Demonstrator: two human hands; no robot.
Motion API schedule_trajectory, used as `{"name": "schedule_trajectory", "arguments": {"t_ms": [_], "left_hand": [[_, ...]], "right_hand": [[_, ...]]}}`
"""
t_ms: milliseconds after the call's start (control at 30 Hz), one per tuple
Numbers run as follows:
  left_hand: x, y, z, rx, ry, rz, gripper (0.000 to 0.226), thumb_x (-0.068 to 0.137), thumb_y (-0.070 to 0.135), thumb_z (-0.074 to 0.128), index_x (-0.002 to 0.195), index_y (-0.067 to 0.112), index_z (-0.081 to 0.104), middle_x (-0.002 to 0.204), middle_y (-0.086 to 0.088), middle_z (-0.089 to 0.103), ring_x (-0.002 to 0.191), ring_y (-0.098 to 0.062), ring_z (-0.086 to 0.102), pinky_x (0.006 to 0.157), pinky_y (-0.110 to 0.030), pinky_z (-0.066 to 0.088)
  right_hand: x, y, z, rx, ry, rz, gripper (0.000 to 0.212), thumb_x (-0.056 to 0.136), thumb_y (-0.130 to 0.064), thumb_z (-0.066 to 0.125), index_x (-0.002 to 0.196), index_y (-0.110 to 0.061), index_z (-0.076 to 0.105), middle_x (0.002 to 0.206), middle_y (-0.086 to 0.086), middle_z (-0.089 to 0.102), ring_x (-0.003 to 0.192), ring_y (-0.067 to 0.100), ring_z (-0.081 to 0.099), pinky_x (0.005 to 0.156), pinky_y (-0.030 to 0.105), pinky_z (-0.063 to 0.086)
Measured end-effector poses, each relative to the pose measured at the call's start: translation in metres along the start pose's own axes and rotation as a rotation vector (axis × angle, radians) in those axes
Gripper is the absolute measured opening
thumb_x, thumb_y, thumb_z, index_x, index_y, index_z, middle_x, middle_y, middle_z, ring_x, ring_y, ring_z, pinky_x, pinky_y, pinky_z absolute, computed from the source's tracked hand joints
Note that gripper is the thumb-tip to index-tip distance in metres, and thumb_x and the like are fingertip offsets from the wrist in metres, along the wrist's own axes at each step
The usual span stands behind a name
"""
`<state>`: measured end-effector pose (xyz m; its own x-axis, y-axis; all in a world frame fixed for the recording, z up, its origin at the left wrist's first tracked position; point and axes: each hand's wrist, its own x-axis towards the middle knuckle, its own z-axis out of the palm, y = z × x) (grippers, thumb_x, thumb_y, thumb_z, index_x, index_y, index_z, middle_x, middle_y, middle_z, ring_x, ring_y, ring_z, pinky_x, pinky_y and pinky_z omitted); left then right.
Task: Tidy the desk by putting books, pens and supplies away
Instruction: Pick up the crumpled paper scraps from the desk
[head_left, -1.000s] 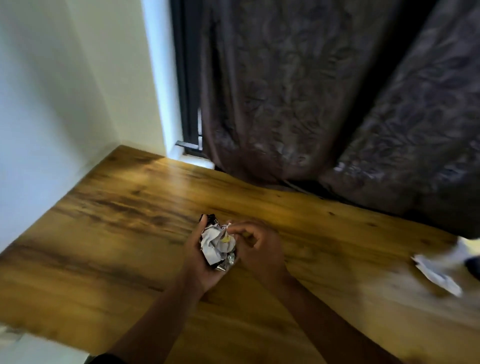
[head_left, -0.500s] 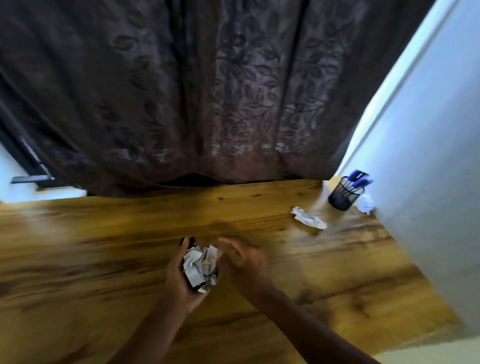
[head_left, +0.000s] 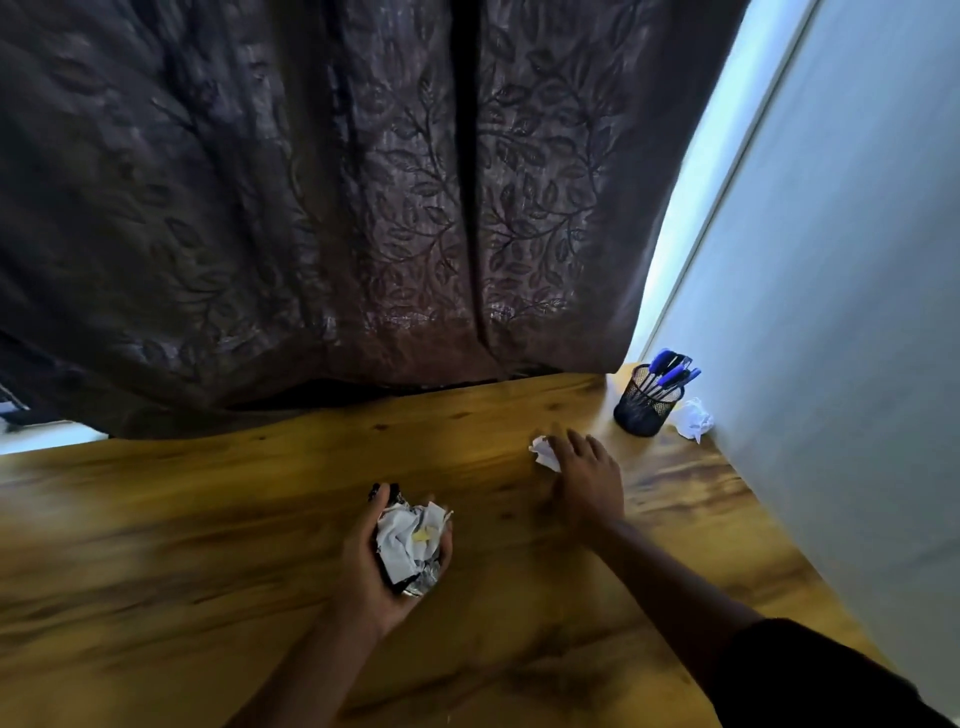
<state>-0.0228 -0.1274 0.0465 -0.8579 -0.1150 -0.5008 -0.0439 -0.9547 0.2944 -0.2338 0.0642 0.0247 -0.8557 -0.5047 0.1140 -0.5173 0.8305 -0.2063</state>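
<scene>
Your right hand (head_left: 589, 470), fingers spread, lies on the paper scrap (head_left: 543, 451) toward the desk's (head_left: 208, 545) far-right corner; left hand (head_left: 387, 558) cups a paper wad (head_left: 410, 540).

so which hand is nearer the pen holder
Right. The right hand reaches out just short of the pen holder; the left hand is farther back, holding crumpled paper.

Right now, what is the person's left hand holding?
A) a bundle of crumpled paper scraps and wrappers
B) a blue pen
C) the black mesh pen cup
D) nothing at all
A: the left hand is cupped around a wad of crumpled paper and foil scraps, while the blue pens stand in the mesh pen cup far off by the wall.
</scene>
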Motion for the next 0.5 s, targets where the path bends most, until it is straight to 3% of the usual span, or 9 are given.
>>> {"name": "schedule_trajectory", "arguments": {"t_ms": [133,233,400,500], "left_hand": [[0.018,-0.012,0.011,0.015,0.006,0.024,0.05,0.09,0.047,0.072,0.124,0.013,0.057,0.112,-0.013,0.065,0.096,-0.031,0.067,0.079,-0.042,0.058],[0.028,-0.02,0.019,0.008,-0.01,0.015,0.051,0.09,0.047,0.072,0.12,0.008,0.061,0.11,-0.014,0.065,0.094,-0.03,0.067,0.078,-0.041,0.059],[0.041,-0.035,0.032,0.015,0.021,0.042,0.049,0.09,0.048,0.071,0.118,0.008,0.062,0.109,-0.014,0.065,0.092,-0.031,0.068,0.076,-0.041,0.06],[0.047,-0.045,0.043,0.025,0.033,0.127,0.031,0.092,0.045,0.069,0.094,0.014,0.068,0.1,-0.009,0.065,0.088,-0.029,0.068,0.075,-0.04,0.061]], "right_hand": [[0.018,0.024,0.008,-0.044,-0.137,0.015,0.069,0.081,-0.035,0.077,0.143,-0.033,0.046,0.136,0.002,0.057,0.114,0.028,0.059,0.086,0.039,0.051],[0.02,0.035,0.01,-0.026,-0.121,0.008,0.046,0.091,-0.025,0.064,0.135,-0.031,0.053,0.127,0.003,0.062,0.11,0.027,0.059,0.08,0.036,0.048],[0.021,0.024,-0.007,0.333,-0.035,-0.012,0.038,0.09,-0.023,0.07,0.128,-0.027,0.064,0.118,-0.003,0.066,0.101,0.02,0.064,0.074,0.029,0.048],[0.007,-0.005,-0.035,0.549,0.038,-0.1,0.033,0.091,-0.031,0.071,0.124,-0.027,0.067,0.113,-0.009,0.065,0.092,0.009,0.064,0.075,0.028,0.055]]}}
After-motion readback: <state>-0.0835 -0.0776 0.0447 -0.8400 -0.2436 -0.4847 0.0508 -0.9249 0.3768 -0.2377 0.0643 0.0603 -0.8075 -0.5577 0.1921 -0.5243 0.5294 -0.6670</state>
